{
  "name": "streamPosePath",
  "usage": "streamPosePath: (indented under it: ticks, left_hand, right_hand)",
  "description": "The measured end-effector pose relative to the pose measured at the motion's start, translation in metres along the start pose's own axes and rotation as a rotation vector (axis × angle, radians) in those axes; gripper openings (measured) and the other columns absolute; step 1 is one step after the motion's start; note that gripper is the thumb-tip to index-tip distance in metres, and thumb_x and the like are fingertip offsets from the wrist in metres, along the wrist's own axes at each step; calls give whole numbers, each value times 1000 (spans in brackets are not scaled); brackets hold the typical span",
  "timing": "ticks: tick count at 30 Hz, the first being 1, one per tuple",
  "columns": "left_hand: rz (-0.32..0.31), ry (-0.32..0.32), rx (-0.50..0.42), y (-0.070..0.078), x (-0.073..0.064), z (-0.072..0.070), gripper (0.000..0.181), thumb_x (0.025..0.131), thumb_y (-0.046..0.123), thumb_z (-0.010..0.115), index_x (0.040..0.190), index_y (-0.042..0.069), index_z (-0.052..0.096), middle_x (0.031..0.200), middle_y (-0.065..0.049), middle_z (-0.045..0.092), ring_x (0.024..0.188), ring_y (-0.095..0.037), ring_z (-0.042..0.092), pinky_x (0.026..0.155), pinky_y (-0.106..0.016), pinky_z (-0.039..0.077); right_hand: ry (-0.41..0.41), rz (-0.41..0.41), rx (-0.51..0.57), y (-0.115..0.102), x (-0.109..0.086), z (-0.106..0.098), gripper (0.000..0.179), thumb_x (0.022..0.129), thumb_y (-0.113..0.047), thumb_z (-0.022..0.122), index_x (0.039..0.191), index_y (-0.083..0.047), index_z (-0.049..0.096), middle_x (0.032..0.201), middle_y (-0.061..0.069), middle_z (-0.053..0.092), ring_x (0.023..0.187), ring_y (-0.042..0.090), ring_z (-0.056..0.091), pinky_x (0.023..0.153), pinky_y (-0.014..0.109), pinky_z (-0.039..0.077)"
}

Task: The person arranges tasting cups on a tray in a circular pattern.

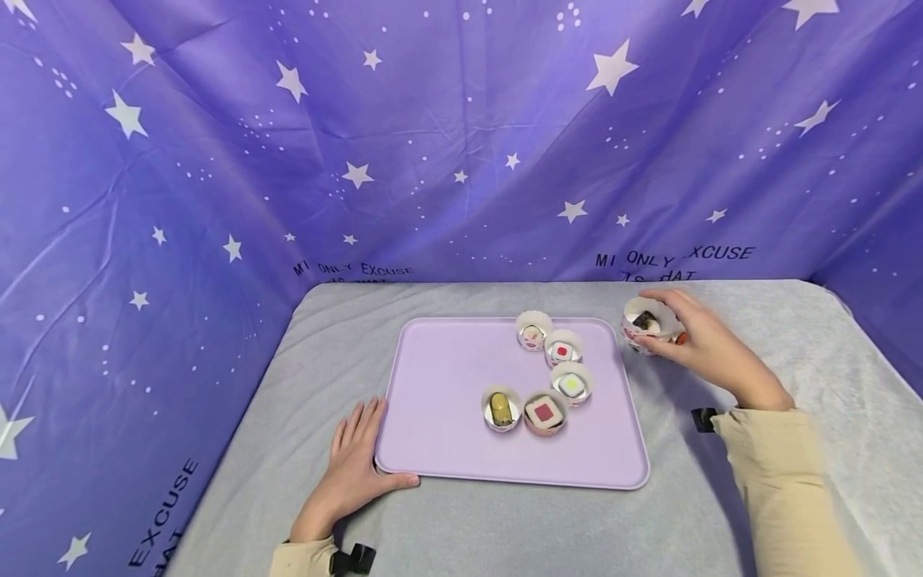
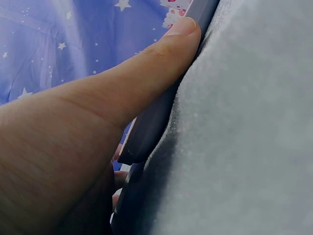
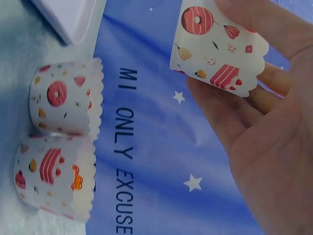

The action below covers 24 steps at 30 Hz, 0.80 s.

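Observation:
In the head view my right hand [image 1: 710, 344] grips a printed paper baking cup [image 1: 634, 336] just past the tray's right edge. A dark and white piece shows inside the rim. The right wrist view has this cup [image 3: 220, 49], patterned with doughnuts and cake slices, raised between thumb and fingers. Two similar cups [image 3: 58, 95] stand on the table beside it, one with an orange piece showing; in the head view my hand mostly hides them. My left hand [image 1: 353, 465] rests at the lilac tray's [image 1: 433, 385] near left corner, fingers along the left side, thumb [image 2: 146, 63] along the front edge.
Several filled paper cups form a curve on the tray, among them one with a golden-brown piece [image 1: 501, 409] and one with a red-centred square [image 1: 544, 412]. A grey cloth [image 1: 505, 529] covers the table. A purple star-printed curtain [image 1: 433, 144] hangs behind.

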<state>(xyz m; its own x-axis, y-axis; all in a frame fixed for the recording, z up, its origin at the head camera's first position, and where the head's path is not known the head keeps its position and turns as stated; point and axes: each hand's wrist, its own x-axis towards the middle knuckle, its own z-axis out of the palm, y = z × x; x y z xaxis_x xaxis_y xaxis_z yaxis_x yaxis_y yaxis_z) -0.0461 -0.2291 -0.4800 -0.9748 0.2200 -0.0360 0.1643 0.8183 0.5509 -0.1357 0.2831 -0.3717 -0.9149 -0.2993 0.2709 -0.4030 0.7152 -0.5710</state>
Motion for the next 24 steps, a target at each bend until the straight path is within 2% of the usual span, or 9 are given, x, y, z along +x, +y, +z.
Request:
streamPosePath:
  ticks: [4,7,8,11,14,16,18,20,24]
  left_hand:
    - [4,2,2,0,0,0,131,64,70,80,160,8,16,164,-19,18,151,-41,7,117,-62,0]
    - [8,7,3,0,0,0,131,64,69,80,159,8,17,164,-19,18,151,-41,7,117,-62,0]
    - [8,8,2,0,0,1,131,64,69,81,159,7,17,164,-20,18,151,-41,7,117,-62,0]
    - [7,8,4,0,0,1,131,64,70,80,159,7,17,164,-20,17,151,-41,7,117,-62,0]
    - [9,8,9,-1,0,1,131,64,70,80,159,6,16,164,-20,17,152,-41,7,117,-62,0]
    - [10,9,11,-1,0,1,131,64,70,80,159,6,16,164,-20,17,151,-41,7,117,-62,0]
    - [11,9,9,-1,0,1,131,64,70,80,159,7,16,164,-20,17,152,-41,7,117,-62,0]
    - [12,11,8,-1,0,1,131,64,70,80,159,7,16,164,-20,17,152,-41,7,117,-62,0]
    - [19,15,11,-1,0,1,131,64,69,80,159,6,17,164,-20,17,151,-41,8,117,-62,0]
  right_hand:
    - [4,-6,25,-5,1,6,64,88,-22,77,143,-7,48,143,16,50,119,32,52,85,44,53]
    - [-1,0,53,-9,2,10,63,87,-21,78,141,-6,49,142,17,50,130,39,46,100,61,41]
    - [-6,2,61,-10,3,12,63,87,-21,78,141,-6,49,142,18,50,131,40,45,102,62,39]
    - [-15,0,64,-14,4,17,63,87,-20,78,140,-5,49,141,17,51,131,39,46,104,62,39]
    - [-24,-8,27,-19,6,21,61,88,-24,77,140,-5,50,139,15,53,109,31,57,92,47,50]
    - [-26,-14,2,-23,8,23,61,89,-26,76,140,-7,51,138,12,54,98,23,58,82,39,52]
    - [-29,-24,-8,-26,10,25,60,90,-27,75,140,-7,51,138,10,54,92,19,56,76,35,51]
    - [-36,-39,-3,-29,12,28,60,90,-26,75,140,-7,50,139,11,54,102,22,57,82,39,50]
    - [-50,-70,11,-35,15,33,60,89,-22,77,140,-6,50,140,13,53,126,32,51,100,54,45]
